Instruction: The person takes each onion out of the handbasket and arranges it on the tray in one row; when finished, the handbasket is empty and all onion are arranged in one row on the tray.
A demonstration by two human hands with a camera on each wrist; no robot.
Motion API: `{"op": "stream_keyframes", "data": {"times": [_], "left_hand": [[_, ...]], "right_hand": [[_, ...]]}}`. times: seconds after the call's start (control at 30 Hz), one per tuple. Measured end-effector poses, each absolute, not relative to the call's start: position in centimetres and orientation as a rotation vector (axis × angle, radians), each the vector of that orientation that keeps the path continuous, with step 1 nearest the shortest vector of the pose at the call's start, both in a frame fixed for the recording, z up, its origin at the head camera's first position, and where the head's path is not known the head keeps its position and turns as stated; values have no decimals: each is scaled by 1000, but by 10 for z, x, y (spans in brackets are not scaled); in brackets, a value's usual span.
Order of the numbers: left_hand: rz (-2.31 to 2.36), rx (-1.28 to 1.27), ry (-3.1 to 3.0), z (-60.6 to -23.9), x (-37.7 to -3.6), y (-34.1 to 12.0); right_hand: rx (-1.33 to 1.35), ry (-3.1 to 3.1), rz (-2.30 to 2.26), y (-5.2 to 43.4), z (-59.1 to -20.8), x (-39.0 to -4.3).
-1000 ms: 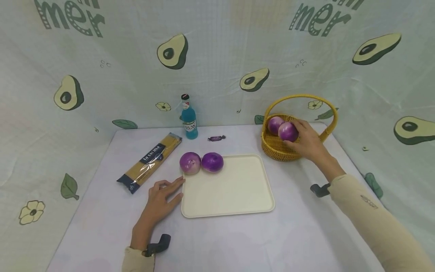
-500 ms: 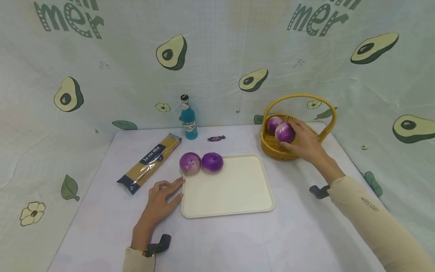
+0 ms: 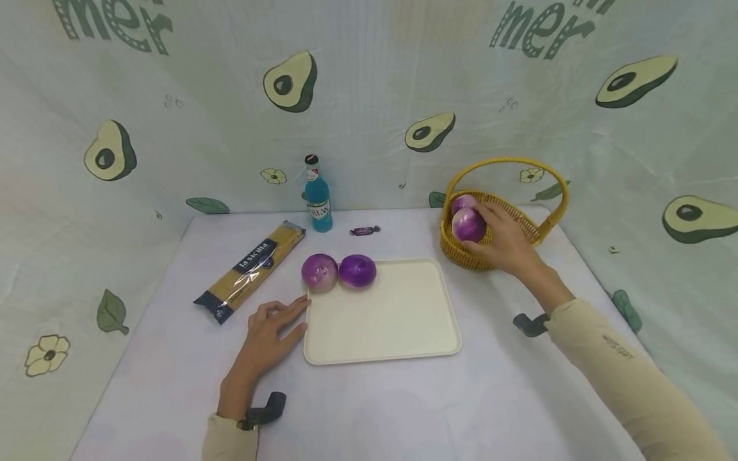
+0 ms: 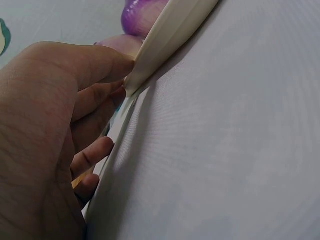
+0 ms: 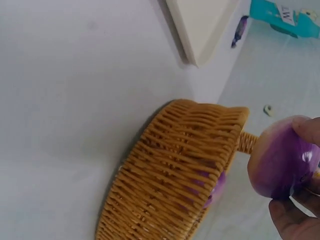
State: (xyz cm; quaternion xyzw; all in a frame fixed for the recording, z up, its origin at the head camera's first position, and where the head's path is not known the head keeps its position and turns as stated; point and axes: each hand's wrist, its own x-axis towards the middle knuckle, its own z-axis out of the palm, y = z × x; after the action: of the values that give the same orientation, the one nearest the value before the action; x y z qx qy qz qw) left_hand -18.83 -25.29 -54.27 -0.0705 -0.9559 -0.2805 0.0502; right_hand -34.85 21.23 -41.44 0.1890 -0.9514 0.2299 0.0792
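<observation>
My right hand [image 3: 507,243] grips a purple onion [image 3: 469,225], pale at one end, over the yellow wicker basket [image 3: 461,255]. Another onion [image 3: 463,203] sits in the basket, partly hidden behind the held one. The right wrist view shows the held onion [image 5: 282,157] above the basket's rim, between thumb and fingers. At the left edge of the cream tray [image 3: 383,320], my left hand [image 3: 268,339] rests with fingers loosely extended, fingertips touching the rim [image 4: 150,60]. Two more onions lie side by side at the tray's far left corner, one lighter [image 3: 319,273], one darker [image 3: 357,271].
A pasta packet [image 3: 252,271] lies slantwise left of the tray. Behind the tray stand a blue bottle [image 3: 318,198] and a small purple wrapped candy [image 3: 365,231]. The basket's tall handle [image 3: 507,161] arches over it. A printed cloth [image 3: 357,96] hangs along the table's back.
My right hand has moved left above the basket with the onion, which now covers more of the onion behind it. The left hand stays at the tray's edge. The head view has shifted slightly.
</observation>
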Motion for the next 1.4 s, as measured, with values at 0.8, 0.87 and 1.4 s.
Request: {"op": "stream_keyframes", "data": {"times": [0.8, 0.87, 1.4], "left_hand": [[-864, -244, -2875, -538, -190, -252], [-862, -252, -2874, -538, -190, -252], [-859, -233, -2881, -542, -189, -252]], "right_hand": [[738, -2799, 715, 183, -413, -336], [747, -2797, 701, 181, -413, -335], [824, -2787, 688, 165, -421, -330]]}}
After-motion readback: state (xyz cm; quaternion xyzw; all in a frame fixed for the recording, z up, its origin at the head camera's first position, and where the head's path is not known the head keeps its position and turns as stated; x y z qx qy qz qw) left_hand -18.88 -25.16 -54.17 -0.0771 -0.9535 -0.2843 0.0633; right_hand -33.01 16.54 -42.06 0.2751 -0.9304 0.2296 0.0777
